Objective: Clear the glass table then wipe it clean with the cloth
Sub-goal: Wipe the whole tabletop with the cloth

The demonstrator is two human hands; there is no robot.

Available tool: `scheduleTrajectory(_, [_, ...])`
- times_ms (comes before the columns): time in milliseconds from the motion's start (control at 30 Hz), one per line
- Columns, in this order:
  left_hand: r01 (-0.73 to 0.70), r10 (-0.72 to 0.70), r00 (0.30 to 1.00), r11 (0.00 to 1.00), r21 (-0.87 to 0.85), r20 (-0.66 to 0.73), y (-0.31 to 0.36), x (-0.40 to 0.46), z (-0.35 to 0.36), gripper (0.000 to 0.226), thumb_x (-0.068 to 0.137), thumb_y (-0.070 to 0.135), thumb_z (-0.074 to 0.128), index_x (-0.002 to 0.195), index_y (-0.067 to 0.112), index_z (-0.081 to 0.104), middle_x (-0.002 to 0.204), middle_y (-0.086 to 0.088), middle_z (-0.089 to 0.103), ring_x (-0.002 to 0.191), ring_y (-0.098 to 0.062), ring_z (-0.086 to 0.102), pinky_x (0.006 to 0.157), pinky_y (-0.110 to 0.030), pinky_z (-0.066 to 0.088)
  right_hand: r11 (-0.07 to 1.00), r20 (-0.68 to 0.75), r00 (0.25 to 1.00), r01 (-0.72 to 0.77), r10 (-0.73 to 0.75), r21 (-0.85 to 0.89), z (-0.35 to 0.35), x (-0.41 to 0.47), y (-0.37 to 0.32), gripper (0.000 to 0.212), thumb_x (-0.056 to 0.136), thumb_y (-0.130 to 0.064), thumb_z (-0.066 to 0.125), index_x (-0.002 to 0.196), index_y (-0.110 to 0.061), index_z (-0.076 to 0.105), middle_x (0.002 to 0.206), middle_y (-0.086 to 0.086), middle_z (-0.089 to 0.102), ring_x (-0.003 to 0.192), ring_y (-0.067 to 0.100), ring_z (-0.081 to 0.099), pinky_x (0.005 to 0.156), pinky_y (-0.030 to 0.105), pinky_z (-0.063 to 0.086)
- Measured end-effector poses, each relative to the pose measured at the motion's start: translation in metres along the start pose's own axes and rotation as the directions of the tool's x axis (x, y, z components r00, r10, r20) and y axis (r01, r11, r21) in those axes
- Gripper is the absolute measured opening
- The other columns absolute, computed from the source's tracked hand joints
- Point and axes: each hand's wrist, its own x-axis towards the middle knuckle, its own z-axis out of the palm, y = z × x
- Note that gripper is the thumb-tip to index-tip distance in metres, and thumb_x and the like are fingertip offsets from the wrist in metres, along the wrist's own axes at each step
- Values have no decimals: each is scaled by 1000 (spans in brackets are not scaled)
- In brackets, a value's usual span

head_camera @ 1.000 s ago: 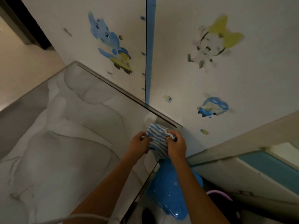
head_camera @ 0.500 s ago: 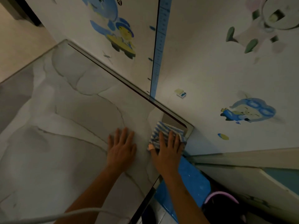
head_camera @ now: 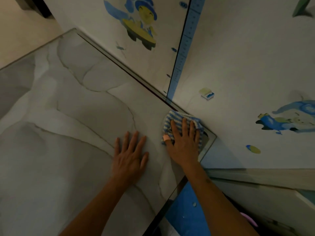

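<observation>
The glass table has a grey marbled top and fills the left and middle of the head view, with nothing standing on it. A blue-and-white striped cloth lies folded on the table's far right corner, against the wall. My right hand presses flat on the cloth with its fingers spread, and a plaster wraps the thumb. My left hand rests palm down on bare glass just left of the cloth, holding nothing.
A white wall with cartoon stickers and a blue height-ruler strip runs along the table's far edge. Beyond the table's right edge, lower down, are a blue stool and a pink object.
A second ago both hands held the cloth up over the corner. The cloth now lies on the glass under my right hand, and my left hand has let go and lies flat beside it.
</observation>
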Motion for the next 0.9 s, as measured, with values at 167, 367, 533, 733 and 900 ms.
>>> scheduleTrajectory(167, [16, -24, 999, 986, -163, -45, -1, -2, -5, 62, 95, 51, 36, 144, 14, 46, 156, -10, 36, 149, -30, 24, 121, -52, 12, 994, 14, 994, 104, -105, 34, 9, -49, -18, 65, 94, -61, 30, 153, -39, 14, 163, 3, 2, 149, 31, -5, 117, 52, -7])
scheduleTrajectory(367, [63, -125, 977, 944, -323, -172, -29, -49, -13, 52, 97, 43, 40, 130, 7, 58, 149, -17, 45, 140, -34, 39, 117, -49, 22, 942, 82, 939, 336, -335, 3, 23, -137, -53, 54, 86, -59, 46, 137, -40, 46, 152, 3, 34, 139, 34, 31, 109, 54, 21])
scheduleTrajectory(533, [236, -264, 958, 947, -217, -113, -74, -120, -19, 52, 92, 41, 41, 133, 11, 57, 151, -16, 43, 141, -36, 38, 117, -48, 19, 883, -110, 877, 470, -469, -13, 7, -70, -59, 49, 76, -55, 55, 118, -31, 63, 130, 7, 51, 118, 36, 48, 106, 56, 32])
scheduleTrajectory(733, [397, -413, 905, 906, -149, -102, -141, -172, -15, 58, 93, 44, 39, 147, 22, 43, 157, -14, 34, 146, -35, 28, 121, -49, 14, 911, -38, 911, 408, -411, -64, 28, 15, -151, 68, 88, -59, 36, 147, -25, 32, 154, 13, 30, 142, 35, 22, 118, 54, 8])
scheduleTrajectory(900, [377, -400, 910, 908, -185, -111, -146, -175, -8, 60, 95, 47, 39, 148, 19, 43, 157, -13, 34, 148, -33, 25, 122, -50, 13, 850, 82, 849, 525, -521, -36, 40, -26, -170, 68, 92, -57, 33, 154, -35, 15, 161, 5, 17, 148, 26, 10, 119, 50, -3])
